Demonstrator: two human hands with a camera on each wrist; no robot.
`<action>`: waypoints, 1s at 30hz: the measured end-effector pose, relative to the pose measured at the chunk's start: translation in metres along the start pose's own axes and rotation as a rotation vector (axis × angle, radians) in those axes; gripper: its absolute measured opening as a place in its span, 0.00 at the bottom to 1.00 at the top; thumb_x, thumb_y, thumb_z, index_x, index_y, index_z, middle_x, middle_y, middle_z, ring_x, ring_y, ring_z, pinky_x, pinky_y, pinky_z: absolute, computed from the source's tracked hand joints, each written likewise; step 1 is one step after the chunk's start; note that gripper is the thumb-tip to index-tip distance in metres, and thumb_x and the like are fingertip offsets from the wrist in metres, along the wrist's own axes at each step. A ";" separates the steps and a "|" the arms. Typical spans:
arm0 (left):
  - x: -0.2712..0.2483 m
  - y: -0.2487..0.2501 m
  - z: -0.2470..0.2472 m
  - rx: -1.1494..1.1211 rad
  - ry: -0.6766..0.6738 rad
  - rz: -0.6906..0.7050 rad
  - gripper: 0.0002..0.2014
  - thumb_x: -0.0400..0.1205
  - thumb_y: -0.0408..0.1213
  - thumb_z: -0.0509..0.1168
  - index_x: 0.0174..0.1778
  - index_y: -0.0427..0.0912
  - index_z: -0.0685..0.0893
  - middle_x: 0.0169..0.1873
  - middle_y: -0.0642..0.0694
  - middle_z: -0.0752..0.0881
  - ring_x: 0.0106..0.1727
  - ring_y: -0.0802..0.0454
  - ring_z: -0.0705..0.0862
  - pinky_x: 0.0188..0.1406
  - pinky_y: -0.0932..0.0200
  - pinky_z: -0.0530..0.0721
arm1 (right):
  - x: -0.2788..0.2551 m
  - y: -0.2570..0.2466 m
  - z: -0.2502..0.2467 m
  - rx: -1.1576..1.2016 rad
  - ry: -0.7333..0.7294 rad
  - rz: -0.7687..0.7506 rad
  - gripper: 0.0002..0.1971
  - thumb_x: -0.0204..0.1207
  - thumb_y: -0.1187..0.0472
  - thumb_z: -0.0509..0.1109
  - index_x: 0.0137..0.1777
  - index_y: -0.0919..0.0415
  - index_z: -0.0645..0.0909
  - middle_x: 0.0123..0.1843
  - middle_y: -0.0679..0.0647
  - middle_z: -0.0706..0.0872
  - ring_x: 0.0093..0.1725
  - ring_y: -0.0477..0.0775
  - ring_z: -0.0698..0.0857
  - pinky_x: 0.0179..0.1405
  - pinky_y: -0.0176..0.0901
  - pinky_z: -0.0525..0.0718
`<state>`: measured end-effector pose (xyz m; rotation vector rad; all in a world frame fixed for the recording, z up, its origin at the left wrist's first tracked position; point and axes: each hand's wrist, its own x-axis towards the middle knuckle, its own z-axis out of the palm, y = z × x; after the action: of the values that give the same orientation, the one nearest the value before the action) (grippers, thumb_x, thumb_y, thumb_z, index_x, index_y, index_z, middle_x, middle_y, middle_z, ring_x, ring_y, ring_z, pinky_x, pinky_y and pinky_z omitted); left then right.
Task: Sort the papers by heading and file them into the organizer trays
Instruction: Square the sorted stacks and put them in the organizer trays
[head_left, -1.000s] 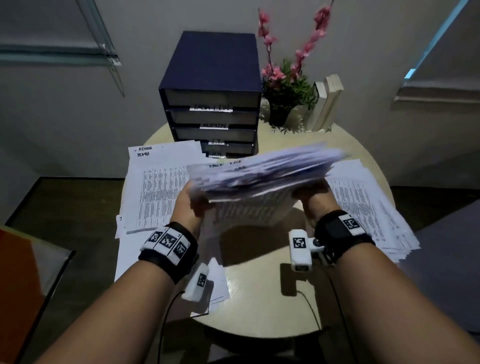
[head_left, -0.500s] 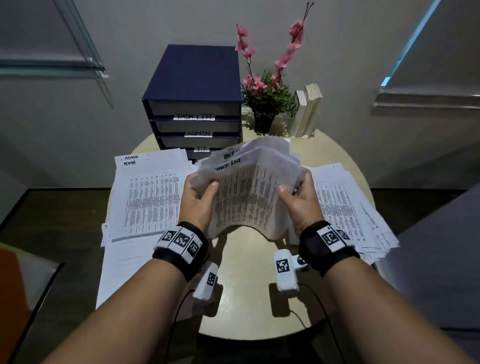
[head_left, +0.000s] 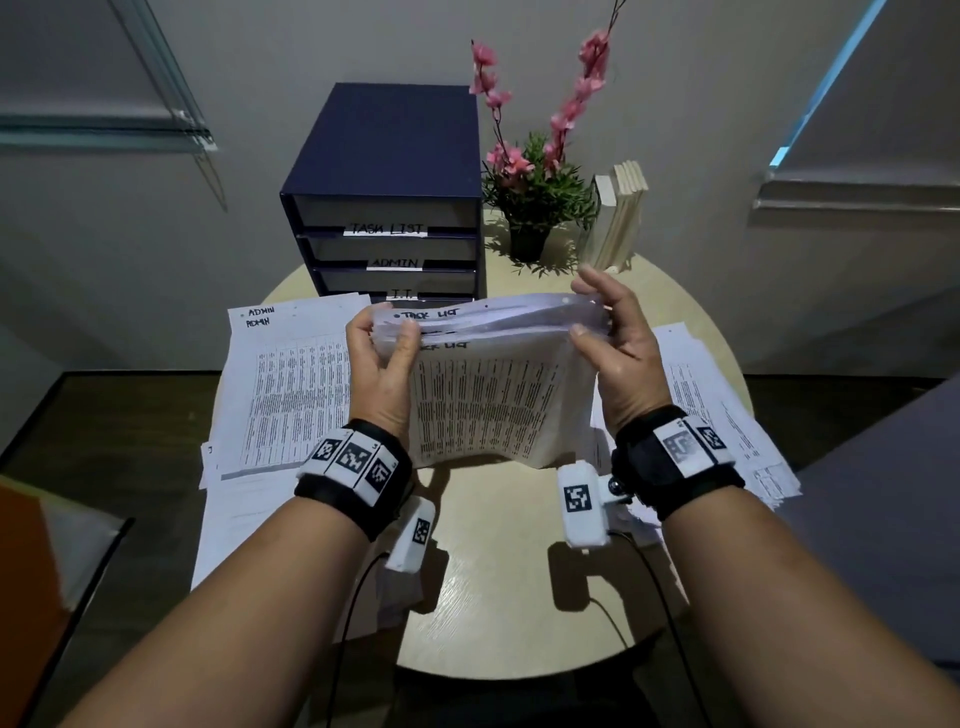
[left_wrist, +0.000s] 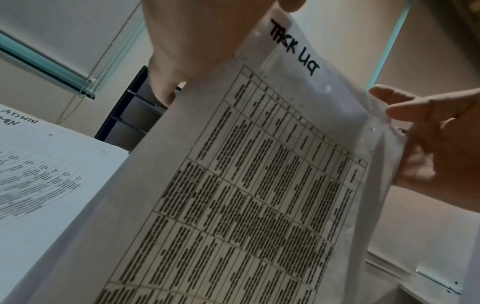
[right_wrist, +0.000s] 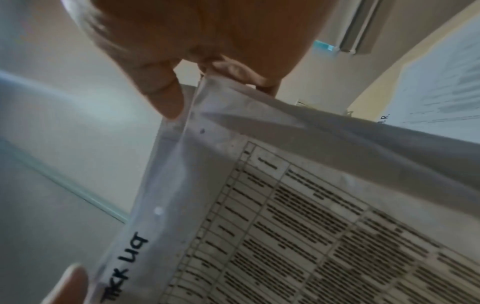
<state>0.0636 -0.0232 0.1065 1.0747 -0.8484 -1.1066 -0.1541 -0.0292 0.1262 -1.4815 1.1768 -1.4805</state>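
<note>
I hold a thick stack of printed sheets (head_left: 498, 395) headed "TASK LIST" upright over the middle of the round table (head_left: 509, 603). My left hand (head_left: 387, 338) grips its top left corner, thumb on the front. My right hand (head_left: 589, 312) pinches the top right corner with the thumb in front and two fingers raised above the edge. The left wrist view shows the stack (left_wrist: 259, 185) from below, the right wrist view shows its heading (right_wrist: 124, 263). The dark blue organizer (head_left: 384, 171) stands behind, with trays labelled TASK LIST, ADMIN and I.T.
A pile headed "ADMIN" (head_left: 291, 384) lies on the table's left side and another fanned pile (head_left: 722, 415) on its right. A potted plant with pink flowers (head_left: 535, 197) and upright books (head_left: 618, 218) stand right of the organizer. Loose sheets (head_left: 234, 525) overhang the left edge.
The stack went from lying flat in both hands to standing upright facing me. Both hands slid up to its top corners.
</note>
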 end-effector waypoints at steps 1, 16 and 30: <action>0.001 0.001 0.000 0.032 0.004 -0.007 0.17 0.77 0.57 0.70 0.57 0.62 0.74 0.53 0.42 0.85 0.49 0.44 0.88 0.45 0.46 0.88 | -0.001 0.003 0.000 -0.055 -0.006 -0.013 0.25 0.75 0.69 0.66 0.66 0.41 0.80 0.67 0.57 0.79 0.68 0.49 0.78 0.68 0.36 0.75; 0.009 -0.017 -0.006 0.362 0.023 -0.015 0.21 0.80 0.42 0.72 0.64 0.52 0.71 0.56 0.53 0.84 0.55 0.64 0.84 0.50 0.63 0.84 | -0.008 0.016 0.011 -0.056 0.130 0.054 0.27 0.77 0.78 0.63 0.64 0.44 0.78 0.62 0.55 0.80 0.59 0.43 0.81 0.60 0.37 0.81; -0.013 -0.042 0.002 0.311 0.065 -0.078 0.18 0.82 0.35 0.61 0.54 0.69 0.73 0.56 0.54 0.86 0.59 0.54 0.86 0.64 0.36 0.84 | -0.032 0.039 0.025 0.000 0.213 0.277 0.22 0.80 0.71 0.62 0.60 0.39 0.74 0.53 0.55 0.85 0.48 0.50 0.85 0.51 0.67 0.87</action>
<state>0.0475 -0.0151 0.0667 1.4041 -0.9535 -1.0194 -0.1306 -0.0140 0.0772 -1.1262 1.4440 -1.4692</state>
